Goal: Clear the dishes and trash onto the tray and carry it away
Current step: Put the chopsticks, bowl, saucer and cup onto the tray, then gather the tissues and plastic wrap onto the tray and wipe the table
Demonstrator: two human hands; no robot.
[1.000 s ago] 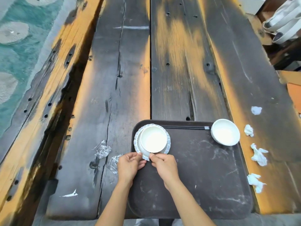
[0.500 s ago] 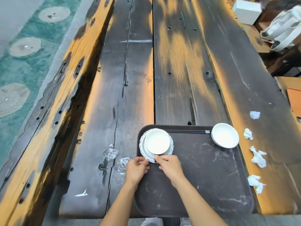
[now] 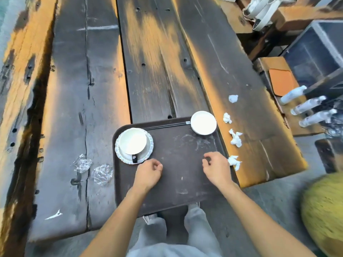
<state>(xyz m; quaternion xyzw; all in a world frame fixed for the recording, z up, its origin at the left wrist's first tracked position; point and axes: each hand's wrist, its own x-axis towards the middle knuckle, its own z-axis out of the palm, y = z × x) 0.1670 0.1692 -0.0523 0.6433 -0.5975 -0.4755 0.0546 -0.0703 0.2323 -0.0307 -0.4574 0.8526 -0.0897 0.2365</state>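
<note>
A dark brown tray (image 3: 178, 184) lies at the near edge of the plank table. On its far left a white bowl (image 3: 132, 143) sits on a scalloped plate (image 3: 149, 151). A second white bowl (image 3: 203, 122) rests at the far right corner, with black chopsticks (image 3: 165, 125) along the far rim. My left hand (image 3: 148, 173) hovers over the tray just below the plate, fingers loosely curled, holding nothing. My right hand (image 3: 216, 167) is over the tray's right side, fingers curled and empty, close to a crumpled white tissue (image 3: 234, 161).
More tissue wads (image 3: 235, 139) (image 3: 227, 118) (image 3: 233, 98) lie on the table right of the tray. Two crumpled clear wrappers (image 3: 82, 162) (image 3: 102, 174) lie left of it. Bottles (image 3: 308, 105) and a dark crate (image 3: 315, 52) stand off the table's right; a yellow-green cushion (image 3: 324, 210) is near right.
Both hands have let go of the plate with the bowl. The right hand moved right across the tray toward the tissues; the left drew back slightly. The view swung right.
</note>
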